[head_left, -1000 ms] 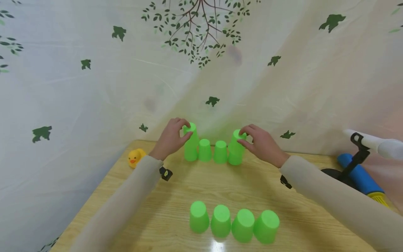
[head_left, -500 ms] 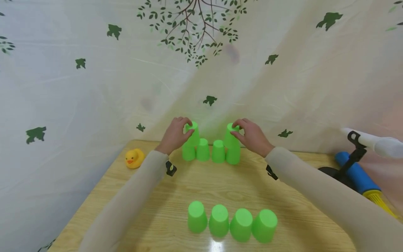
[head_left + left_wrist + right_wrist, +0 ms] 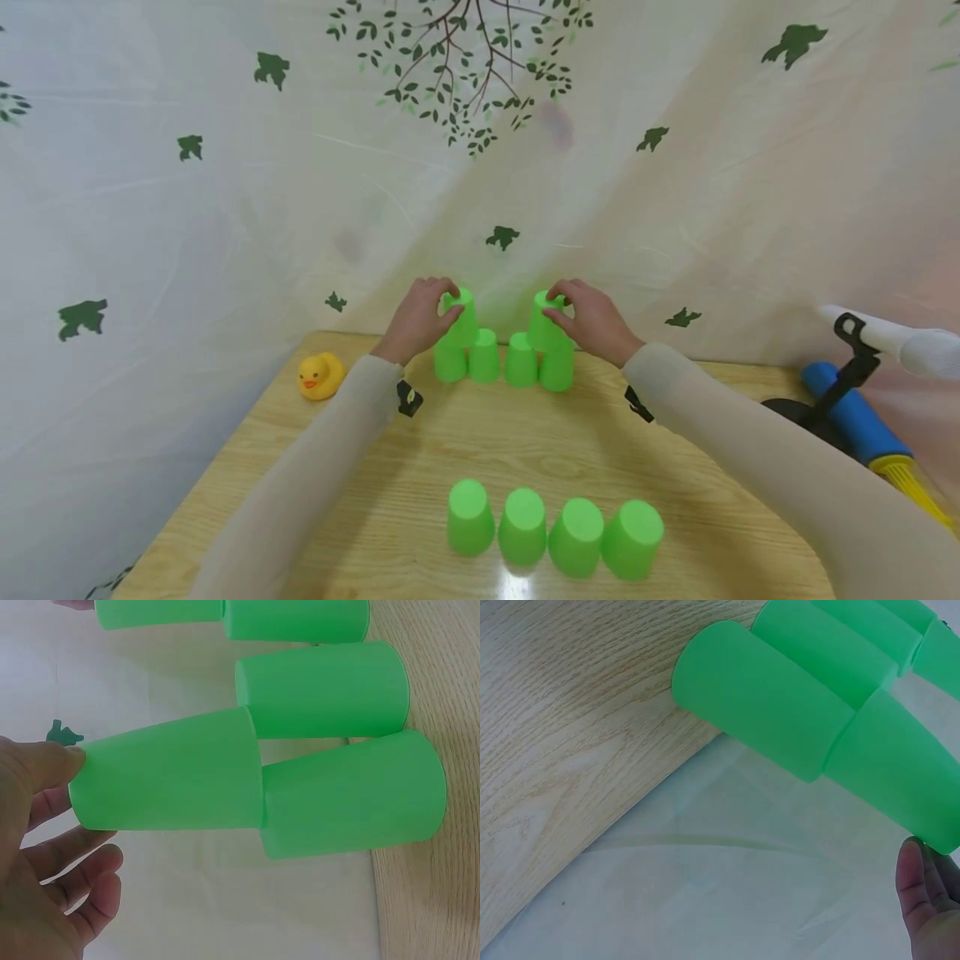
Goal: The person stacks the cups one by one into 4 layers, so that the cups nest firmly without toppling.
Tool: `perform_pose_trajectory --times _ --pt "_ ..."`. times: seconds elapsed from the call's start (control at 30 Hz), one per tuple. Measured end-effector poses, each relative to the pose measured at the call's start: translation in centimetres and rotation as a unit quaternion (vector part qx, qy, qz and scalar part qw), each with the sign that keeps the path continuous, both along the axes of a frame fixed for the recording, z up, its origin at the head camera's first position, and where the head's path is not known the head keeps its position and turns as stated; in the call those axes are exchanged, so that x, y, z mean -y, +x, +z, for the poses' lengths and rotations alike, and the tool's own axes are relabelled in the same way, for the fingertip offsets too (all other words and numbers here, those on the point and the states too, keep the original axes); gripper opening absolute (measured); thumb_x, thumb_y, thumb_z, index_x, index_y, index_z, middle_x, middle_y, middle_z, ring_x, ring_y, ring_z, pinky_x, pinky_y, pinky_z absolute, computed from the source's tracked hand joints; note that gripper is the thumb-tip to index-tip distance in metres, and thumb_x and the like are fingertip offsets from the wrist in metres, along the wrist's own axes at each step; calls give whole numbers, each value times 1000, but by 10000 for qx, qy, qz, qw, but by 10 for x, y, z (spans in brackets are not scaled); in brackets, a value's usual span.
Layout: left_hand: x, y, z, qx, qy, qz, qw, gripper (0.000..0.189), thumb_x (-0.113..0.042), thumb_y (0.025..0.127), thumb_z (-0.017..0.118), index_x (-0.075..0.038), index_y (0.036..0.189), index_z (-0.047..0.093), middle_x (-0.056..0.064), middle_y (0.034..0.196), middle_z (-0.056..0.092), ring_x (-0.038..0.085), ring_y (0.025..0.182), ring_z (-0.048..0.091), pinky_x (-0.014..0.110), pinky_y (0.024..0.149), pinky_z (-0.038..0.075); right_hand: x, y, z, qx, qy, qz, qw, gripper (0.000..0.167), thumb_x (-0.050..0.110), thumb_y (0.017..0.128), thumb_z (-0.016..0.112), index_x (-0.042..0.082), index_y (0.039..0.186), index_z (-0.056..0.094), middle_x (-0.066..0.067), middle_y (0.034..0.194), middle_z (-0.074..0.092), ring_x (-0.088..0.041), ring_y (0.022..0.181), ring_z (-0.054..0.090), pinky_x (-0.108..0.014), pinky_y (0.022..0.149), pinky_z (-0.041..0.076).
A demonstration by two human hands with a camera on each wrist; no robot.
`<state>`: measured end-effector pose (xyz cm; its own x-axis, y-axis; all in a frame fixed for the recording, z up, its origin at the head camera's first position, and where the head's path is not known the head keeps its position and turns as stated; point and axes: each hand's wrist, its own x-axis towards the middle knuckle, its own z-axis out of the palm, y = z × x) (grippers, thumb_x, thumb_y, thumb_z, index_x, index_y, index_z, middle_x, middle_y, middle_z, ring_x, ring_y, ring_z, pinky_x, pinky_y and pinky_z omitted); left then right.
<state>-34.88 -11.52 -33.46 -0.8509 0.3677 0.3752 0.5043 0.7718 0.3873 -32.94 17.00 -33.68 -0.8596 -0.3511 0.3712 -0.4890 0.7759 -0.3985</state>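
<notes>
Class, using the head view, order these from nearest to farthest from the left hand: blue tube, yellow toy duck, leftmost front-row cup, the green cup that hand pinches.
1. Pinched green cup: in the left hand.
2. Yellow toy duck: to that hand's left.
3. Leftmost front-row cup: closer to the camera.
4. Blue tube: far right.

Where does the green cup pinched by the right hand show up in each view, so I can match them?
Head: the green cup is just right of and below centre, at the right hand.
Left wrist: at the top edge, left of centre, partly cut off.
Right wrist: at the right side, about mid-height.
Shared landmark: the wooden table, visible in all three.
</notes>
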Motion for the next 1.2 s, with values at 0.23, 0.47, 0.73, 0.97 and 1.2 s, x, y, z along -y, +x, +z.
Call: perform_pose_trajectory --times 0.23,0.47,0.73,0.97,1.2 --pt "0 -2 0 36 13 -18 10000 24 -23 93 61 -6 111 59 11 116 59 27 105 47 39 89 40 -1 0 2 132 30 15 9999 30 25 93 61 6 115 55 -12 114 56 -30 101 55 -44 83 46" --pt "0 -1 1 153 66 30 9999 26 -23 93 61 -6 112 58 10 117 59 25 100 47 39 84 42 -3 2 3 242 -3 18 9997 33 27 94 61 6 118 53 -12 115 56 -32 104 55 -45 84 46" --pt "6 7 5 -100 279 21 9996 31 -23 92 62 -3 116 56 12 122 54 28 111 45 40 94 39 -10 8 6 223 -92 19 9997 38 30 93 62 7 121 52 -11 120 55 -32 108 55 -47 86 46" --pt "23 26 14 -736 464 -243 9959 28 -21 91 63 -3 111 57 12 118 53 28 108 45 41 90 40 -29 24 9 -449 -240 190 9985 34 28 92 63 4 116 56 -12 116 53 -31 105 54 -43 76 49" --pt "43 57 18 -951 381 -588 9930 26 -19 90 65 -3 109 57 10 113 53 27 103 44 43 87 39 -39 54 7 -958 116 531 9939 30 24 89 67 7 113 57 -6 114 54 -23 96 56 -36 70 50"
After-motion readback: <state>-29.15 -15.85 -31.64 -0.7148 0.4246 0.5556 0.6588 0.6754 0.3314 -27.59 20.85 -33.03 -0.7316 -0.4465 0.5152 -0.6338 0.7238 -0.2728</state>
